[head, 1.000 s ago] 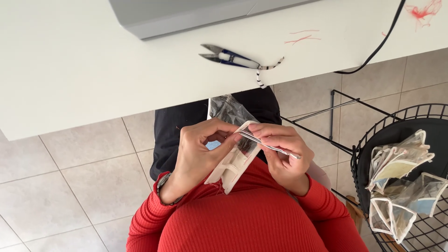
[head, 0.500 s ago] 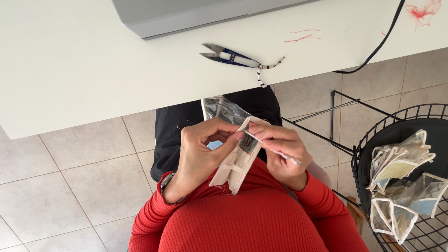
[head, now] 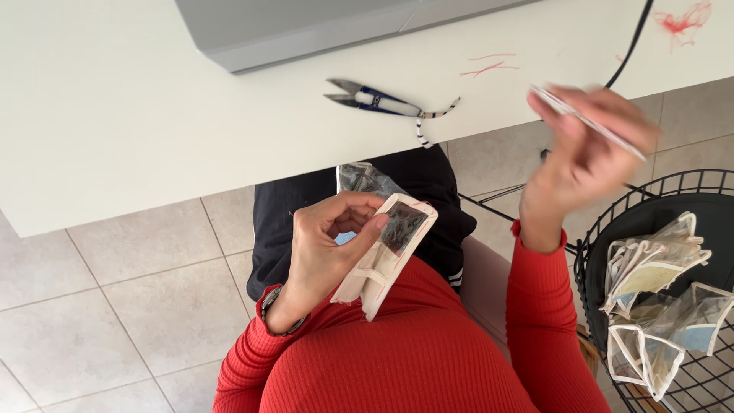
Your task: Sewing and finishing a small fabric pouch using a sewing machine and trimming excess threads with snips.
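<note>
White table (head: 115, 115), thread snips (head: 372, 98), red thread scraps (head: 489, 67), grey machine base (head: 321, 27)

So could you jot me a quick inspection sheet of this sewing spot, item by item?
Surface: white table, grey machine base at its far edge.
Job's things: small cream fabric pouch with clear window; thin white stick.
Clutter: blue-handled thread snips, red thread scraps.
Hands: left hand holds the pouch; right hand raised, pinching the stick.
Cables: black cable.
Surroundings: black wire basket of similar pouches, tiled floor.
</note>
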